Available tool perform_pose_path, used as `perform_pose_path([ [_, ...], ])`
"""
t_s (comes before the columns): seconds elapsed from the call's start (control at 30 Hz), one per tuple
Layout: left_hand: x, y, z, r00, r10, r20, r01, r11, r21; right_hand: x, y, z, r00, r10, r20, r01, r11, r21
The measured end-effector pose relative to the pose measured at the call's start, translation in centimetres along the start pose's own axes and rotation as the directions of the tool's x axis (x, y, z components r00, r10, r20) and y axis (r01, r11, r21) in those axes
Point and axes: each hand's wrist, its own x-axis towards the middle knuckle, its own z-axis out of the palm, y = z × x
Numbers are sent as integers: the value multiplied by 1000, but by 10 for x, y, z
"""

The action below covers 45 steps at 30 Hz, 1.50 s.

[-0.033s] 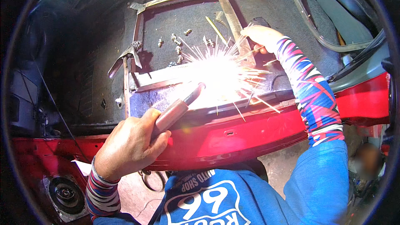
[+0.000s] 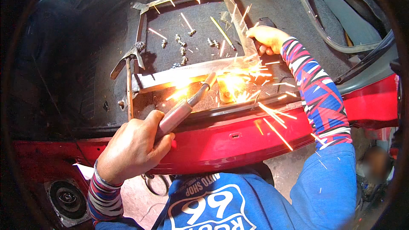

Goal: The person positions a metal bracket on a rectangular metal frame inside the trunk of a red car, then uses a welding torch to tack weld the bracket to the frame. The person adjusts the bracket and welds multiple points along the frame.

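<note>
My left hand (image 2: pixel 130 149) is closed around the grip of a welding torch (image 2: pixel 177 117). Its bent nozzle points up to the right, close to the near bar of a rectangular metal frame (image 2: pixel 164 78). Orange light and flying sparks surround the nozzle tip, partly hiding a small glowing tab (image 2: pixel 227 93) below that bar. At the frame's right side, my right hand (image 2: pixel 269 38) has its fingers bent against the bar near the near right corner. Whether it grips the bar firmly is hard to see.
A hammer (image 2: pixel 129 79) leans across the frame's left side. Several bolts (image 2: pixel 183 51) and a yellow stick (image 2: pixel 221 32) lie on the grey carpet inside it. A red vehicle sill (image 2: pixel 264 134) runs between me and the frame. A round speaker (image 2: pixel 67 198) sits at lower left.
The blinding white arc at the nozzle has died down to an orange glow. Sparks have scattered wider, over the frame and sill. Both hands stay nearly in place.
</note>
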Motion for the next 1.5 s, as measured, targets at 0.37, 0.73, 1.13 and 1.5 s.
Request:
perform_pose_path([
  [0.37, 0, -5, -3, 999, -3, 35, 6, 997, -82, -7, -3, 0, 994, -12, 112, 14, 1000, -15],
  [0.73, 0, 4, -8, 996, -40, 77, 42, 999, -15, 5, -1, -1, 994, 29, 106, -26, 999, -31],
  [1.13, 4, 5, -4, 998, -17, 54, 16, 1000, 21, 4, -2, -4, 985, 39, 168, -32, 998, -50],
  [1.5, 2, -5, 2, 999, 38, 1, -38, 999, -12, -5, 1, -1, 999, 33, 1, -33, 996, -77],
])
